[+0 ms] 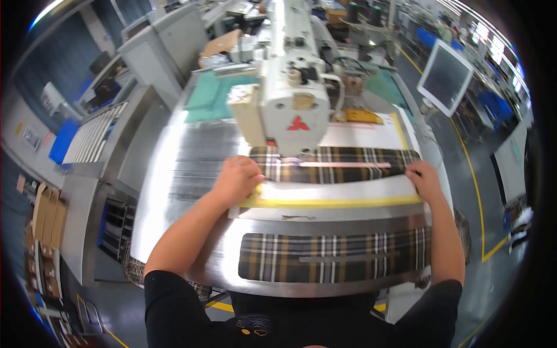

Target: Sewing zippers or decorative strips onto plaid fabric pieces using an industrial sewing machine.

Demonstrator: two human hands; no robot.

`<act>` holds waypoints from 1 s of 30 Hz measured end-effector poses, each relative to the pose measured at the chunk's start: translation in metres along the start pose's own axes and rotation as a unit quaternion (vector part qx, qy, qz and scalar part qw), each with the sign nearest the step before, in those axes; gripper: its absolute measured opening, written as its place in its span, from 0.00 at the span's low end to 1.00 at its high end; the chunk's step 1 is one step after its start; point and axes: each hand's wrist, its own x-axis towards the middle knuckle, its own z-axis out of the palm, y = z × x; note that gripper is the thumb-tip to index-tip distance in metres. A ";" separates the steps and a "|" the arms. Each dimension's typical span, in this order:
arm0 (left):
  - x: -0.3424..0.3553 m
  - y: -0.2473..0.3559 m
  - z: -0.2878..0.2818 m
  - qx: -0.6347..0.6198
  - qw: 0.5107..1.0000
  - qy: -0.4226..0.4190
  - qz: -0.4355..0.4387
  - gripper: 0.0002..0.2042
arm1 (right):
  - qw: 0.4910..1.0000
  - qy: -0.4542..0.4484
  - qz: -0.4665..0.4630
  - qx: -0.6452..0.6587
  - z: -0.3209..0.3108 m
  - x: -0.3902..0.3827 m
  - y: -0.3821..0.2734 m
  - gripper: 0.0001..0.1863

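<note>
A dark plaid fabric panel (362,155) lies across the table, just in front of and partly beneath the white sewing machine head (293,104). A narrow pale pink strip (348,165) runs along its middle. My left hand (237,178) is closed on the panel's left end, fingers bent and thumb toward the fabric. At the opposite end, my right hand (425,180) pinches the near right corner. Below the panel, a white sheet with yellow tape (342,202) stretches between my wrists. Nearer me lies a second plaid panel (333,248), flat, with a grey strip along its middle.
The shiny metal table (185,174) extends to the left. Behind the machine are green sheets (217,98) and a yellow block (362,116). A screen (445,77) stands at the right. Metal cabinets and a roller rack (98,136) are on the left.
</note>
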 end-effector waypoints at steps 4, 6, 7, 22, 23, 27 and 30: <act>-0.006 0.008 -0.041 -0.032 0.999 0.017 -0.022 0.05 | 0.990 0.056 -0.121 -0.051 -0.018 0.010 -0.017 0.07; -0.012 0.030 -0.064 -0.071 0.997 -0.008 -0.027 0.06 | 0.995 0.033 -0.084 -0.037 -0.038 -0.012 -0.038 0.07; -0.021 0.035 -0.073 -0.073 0.997 -0.022 -0.021 0.07 | 0.997 0.017 -0.076 -0.006 -0.050 -0.022 -0.045 0.07; -0.101 0.042 -0.068 -0.129 0.961 -0.226 -0.094 0.20 | 0.880 0.273 0.379 -0.082 -0.095 -0.234 0.072 0.14; -0.105 0.038 -0.058 -0.112 0.974 -0.166 -0.105 0.16 | 0.869 0.285 0.394 -0.085 -0.075 -0.258 0.092 0.14; -0.100 0.043 -0.045 -0.079 0.989 -0.071 -0.104 0.13 | 0.890 0.160 0.398 -0.151 0.008 -0.327 0.115 0.15; -0.102 0.051 -0.040 -0.113 0.980 -0.042 -0.159 0.12 | 0.942 0.078 0.309 -0.108 0.076 -0.355 0.092 0.13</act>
